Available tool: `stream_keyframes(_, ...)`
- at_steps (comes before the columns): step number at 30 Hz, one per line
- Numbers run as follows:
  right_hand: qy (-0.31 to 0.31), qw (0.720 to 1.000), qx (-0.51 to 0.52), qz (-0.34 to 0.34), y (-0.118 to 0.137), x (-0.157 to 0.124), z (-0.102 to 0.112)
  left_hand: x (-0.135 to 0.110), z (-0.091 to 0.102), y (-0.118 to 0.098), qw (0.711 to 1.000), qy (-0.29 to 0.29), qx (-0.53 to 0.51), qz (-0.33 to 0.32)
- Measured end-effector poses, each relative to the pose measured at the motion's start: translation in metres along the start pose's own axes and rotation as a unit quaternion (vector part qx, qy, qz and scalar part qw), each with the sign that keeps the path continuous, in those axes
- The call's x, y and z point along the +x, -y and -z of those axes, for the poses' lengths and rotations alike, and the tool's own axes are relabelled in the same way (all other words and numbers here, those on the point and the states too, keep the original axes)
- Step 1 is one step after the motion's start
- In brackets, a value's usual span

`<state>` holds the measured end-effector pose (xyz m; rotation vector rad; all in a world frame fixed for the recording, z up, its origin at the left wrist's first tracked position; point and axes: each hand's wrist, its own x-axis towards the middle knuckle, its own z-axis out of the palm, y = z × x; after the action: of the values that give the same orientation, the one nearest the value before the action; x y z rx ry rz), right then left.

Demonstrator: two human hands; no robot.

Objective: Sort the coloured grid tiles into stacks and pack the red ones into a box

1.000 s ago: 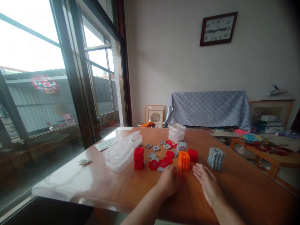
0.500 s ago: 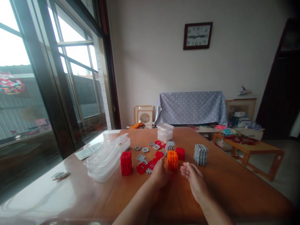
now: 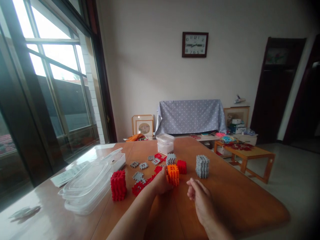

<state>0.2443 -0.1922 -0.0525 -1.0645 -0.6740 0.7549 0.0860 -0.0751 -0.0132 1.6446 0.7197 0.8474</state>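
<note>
Glossy brown wooden table [image 3: 225,200] across the whole near view, shiny toward the window side. Nearest, right hand [image 3: 200,200] low over bare wood, fingers loosely curled inward, nothing visible in them. Just left of it, left hand [image 3: 161,181] wrapped about the near-left side of orange block [image 3: 173,174], fingers closed against it. Block upright near the middle of the table, seemingly steadied by that grip rather than lifted, though contact underneath hard to tell. By the left wrist, loose flat pieces [image 3: 140,176], red and grey, scattered within easy reach. Tall red block [image 3: 118,185] standing further left, apart from both hands. Small red cube [image 3: 181,166] just behind the orange one, grey stack [image 3: 202,166] upright to the right, well clear. Clear plastic lids [image 3: 87,186] piled at the left, out of the way of the pieces, and small clear tub [image 3: 165,143] toward the far edge. Beyond, spotted grey cloth [image 3: 190,116] draped over furniture, framed picture [image 3: 142,126] leaning on the wall, low wooden table [image 3: 246,154], wall clock [image 3: 195,44] above, tall window [image 3: 57,83] at left, dark door [image 3: 277,86] at right
</note>
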Motion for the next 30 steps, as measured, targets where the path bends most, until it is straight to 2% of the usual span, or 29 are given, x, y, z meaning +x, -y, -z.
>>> stream_keyframes(5,-0.011,1.0,0.003,0.012,0.001,-0.001,0.002,0.008,0.005,0.009,0.99,0.016,0.143,-0.014)
stream_keyframes(12,-0.012,1.0,0.002,0.008,0.004,-0.003,0.003,0.015,0.005,0.013,0.987,0.036,0.158,-0.021)
stream_keyframes(16,-0.026,1.0,0.007,0.003,0.004,-0.002,0.004,0.015,0.001,0.015,0.983,0.028,0.178,-0.017)
stream_keyframes(22,-0.058,0.998,0.005,0.01,0.002,-0.001,0.005,0.019,-0.013,0.019,0.975,0.026,0.219,-0.024)
stream_keyframes(30,-0.109,0.994,0.019,0.001,0.0,-0.002,0.02,0.024,-0.043,0.009,0.966,0.035,0.248,-0.07)
